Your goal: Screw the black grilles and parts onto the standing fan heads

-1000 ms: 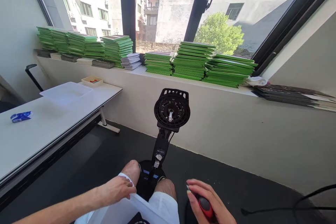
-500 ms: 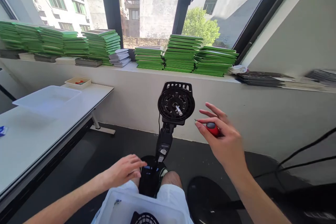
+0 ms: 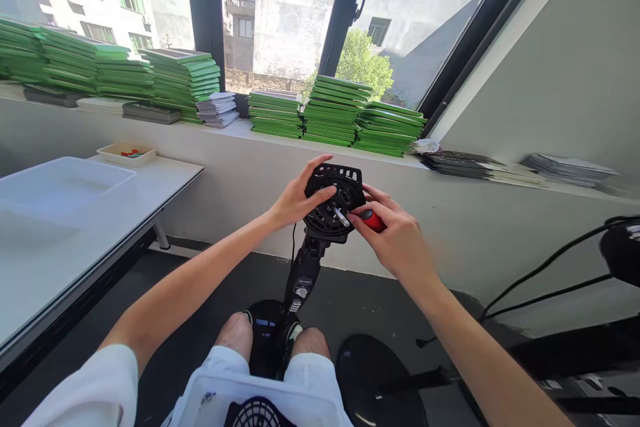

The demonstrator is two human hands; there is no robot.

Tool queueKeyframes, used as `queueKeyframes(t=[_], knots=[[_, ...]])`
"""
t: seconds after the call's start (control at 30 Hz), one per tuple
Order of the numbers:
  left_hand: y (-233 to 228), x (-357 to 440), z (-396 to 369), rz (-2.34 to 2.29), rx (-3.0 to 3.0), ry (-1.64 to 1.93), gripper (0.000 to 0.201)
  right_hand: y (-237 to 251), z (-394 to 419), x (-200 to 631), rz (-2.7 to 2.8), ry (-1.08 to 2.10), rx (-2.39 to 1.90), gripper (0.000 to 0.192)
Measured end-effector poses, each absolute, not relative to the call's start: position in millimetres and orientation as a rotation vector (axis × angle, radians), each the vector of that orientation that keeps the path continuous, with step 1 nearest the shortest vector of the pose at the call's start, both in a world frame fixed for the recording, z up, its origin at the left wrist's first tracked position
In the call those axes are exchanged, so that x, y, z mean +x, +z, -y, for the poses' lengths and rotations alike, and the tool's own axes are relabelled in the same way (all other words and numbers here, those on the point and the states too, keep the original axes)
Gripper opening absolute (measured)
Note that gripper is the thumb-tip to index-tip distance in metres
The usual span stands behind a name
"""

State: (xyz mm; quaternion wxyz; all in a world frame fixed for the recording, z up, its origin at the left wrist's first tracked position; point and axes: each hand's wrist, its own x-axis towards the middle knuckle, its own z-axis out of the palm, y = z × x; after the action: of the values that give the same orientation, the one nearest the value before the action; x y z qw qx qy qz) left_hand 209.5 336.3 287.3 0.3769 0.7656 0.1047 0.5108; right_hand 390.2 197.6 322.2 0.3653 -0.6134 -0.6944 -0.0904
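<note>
Fan head (image 3: pixel 331 203), black and round with its front cover off, stands up on a thin black stand (image 3: pixel 303 273) between the person's knees, just in front of the low wall under the window. A small metal rod (image 3: pixel 341 216) sticks out of its middle. The left hand (image 3: pixel 297 199) is spread over the left side of the fan head, with fingers curled on its rim and the thumb on its face. The right hand (image 3: pixel 395 233) is closed around a red-handled screwdriver (image 3: pixel 373 220), and its tip points at the middle of the fan head. A white bin (image 3: pixel 260 400) sits on the person's lap with a black grille (image 3: pixel 255 413) inside it. Stacks of green books (image 3: pixel 335 110) line the window ledge. A white table (image 3: pixel 75 213) stands at the left, with a small tray (image 3: pixel 126 154) at its far corner.
</note>
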Motion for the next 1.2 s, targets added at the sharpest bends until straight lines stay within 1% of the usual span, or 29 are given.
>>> queueKeyframes(t=[0.13, 0.27, 0.33, 0.5, 0.73, 0.93, 1.2], knots=[[286.5, 215.9, -337.5, -0.279, 1.964, 1.308, 0.07, 326.2, -196.1, 388.6, 1.766, -0.244, -1.658, 0.026], [290.1, 216.8, -334.7, -0.364, 1.982, 1.358, 0.054, 326.8, -197.9, 388.9, 1.771, -0.216, -1.691, 0.024], [292.7, 218.0, -332.2, -0.398, 1.982, 1.379, 0.05, 326.4, -199.9, 389.6, 1.769, -0.204, -1.69, 0.022], [295.9, 222.0, -326.3, -0.423, 1.95, 1.424, 0.048, 327.3, -201.9, 391.8, 1.785, -0.209, -1.672, 0.02], [296.2, 223.4, -324.6, -0.451, 1.93, 1.432, 0.046, 336.0, -200.9, 388.9, 1.782, -0.166, -1.801, 0.017], [297.2, 223.4, -324.8, -0.441, 1.927, 1.438, 0.041, 337.5, -203.0, 388.1, 1.796, -0.211, -1.835, 0.02], [300.1, 224.7, -323.5, -0.445, 1.905, 1.441, 0.035, 342.9, -207.6, 389.8, 1.804, -0.142, -1.861, 0.021]])
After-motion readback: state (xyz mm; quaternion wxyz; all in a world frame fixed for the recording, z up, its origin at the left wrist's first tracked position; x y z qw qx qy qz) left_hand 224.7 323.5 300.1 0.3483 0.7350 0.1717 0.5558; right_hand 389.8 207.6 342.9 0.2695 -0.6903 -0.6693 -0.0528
